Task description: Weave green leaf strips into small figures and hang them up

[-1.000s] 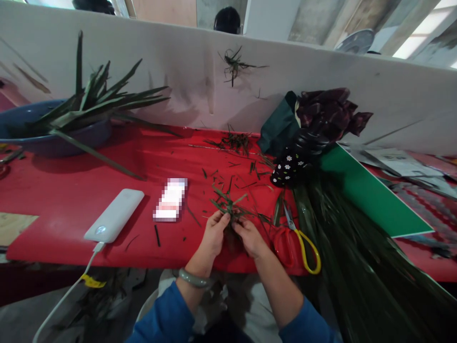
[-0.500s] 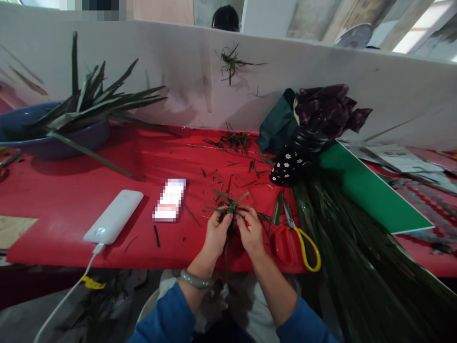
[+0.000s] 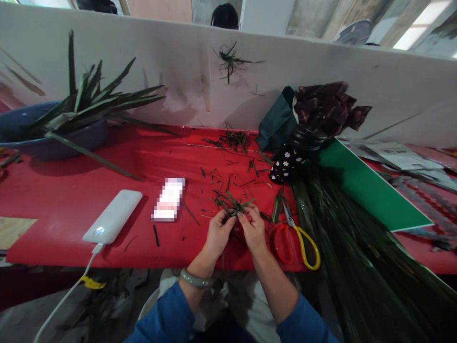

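Observation:
Both hands meet over the red table (image 3: 71,200) near its front edge. My left hand (image 3: 218,233) and my right hand (image 3: 254,229) each pinch a small woven piece of green leaf strips (image 3: 231,204), fingers closed on it, with loose strip ends sticking out above the fingertips. A pale bangle sits on my left wrist. Scissors with a red and a yellow handle (image 3: 296,240) lie just right of my right hand.
A white power bank (image 3: 113,215) with a cable and a phone (image 3: 169,199) lie to the left. A blue basin of long leaves (image 3: 53,133) stands far left. Long dark leaves (image 3: 350,247), a green board (image 3: 371,190) and dark cloth (image 3: 321,112) fill the right. A white partition (image 3: 178,76) runs behind, with another person's head beyond it.
Both hands have lifted the woven leaf piece slightly away from me, and the fingers have shifted their pinch on it. Nothing else on the table has moved.

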Available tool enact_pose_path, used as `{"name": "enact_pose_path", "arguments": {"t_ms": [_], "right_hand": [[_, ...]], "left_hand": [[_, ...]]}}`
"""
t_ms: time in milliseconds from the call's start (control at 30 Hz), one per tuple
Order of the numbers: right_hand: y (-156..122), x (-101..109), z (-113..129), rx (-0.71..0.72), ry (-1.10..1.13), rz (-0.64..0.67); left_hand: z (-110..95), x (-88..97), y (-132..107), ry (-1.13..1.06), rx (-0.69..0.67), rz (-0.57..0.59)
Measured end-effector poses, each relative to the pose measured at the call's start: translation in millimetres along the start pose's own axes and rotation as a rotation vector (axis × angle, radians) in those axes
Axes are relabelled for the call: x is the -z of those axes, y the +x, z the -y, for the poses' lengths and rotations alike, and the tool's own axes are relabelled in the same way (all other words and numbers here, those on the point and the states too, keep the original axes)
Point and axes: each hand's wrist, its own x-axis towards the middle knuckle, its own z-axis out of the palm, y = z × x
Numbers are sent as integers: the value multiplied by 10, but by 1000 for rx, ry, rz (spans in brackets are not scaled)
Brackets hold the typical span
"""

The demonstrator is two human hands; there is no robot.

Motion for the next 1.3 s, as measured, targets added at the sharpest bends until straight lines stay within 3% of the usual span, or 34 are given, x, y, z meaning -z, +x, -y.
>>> {"name": "enact_pose_path", "arguments": {"t_ms": [233, 367, 500, 600, 733, 1100, 1300], "right_hand": [[-8, -6, -2, -94, 198, 26], [18, -23, -21, -263, 565, -62], [72, -21, -13, -389, 718, -148], [82, -26, -16, -413, 734, -145], [54, -36, -31, -397, 664, -46], [50, -35, -47, -390, 656, -13], [35, -53, 10, -476, 680, 21]], "left_hand": [[-12, -2, 15, 31, 18, 17], [18, -8, 15, 51, 16, 72], [32, -17, 3, 14, 35, 107], [18, -15, -3, -73, 48, 110], [17, 7, 9, -128, 100, 77], [-9, 1, 11, -63, 88, 66], [-41, 2, 11, -51, 104, 92]]}}
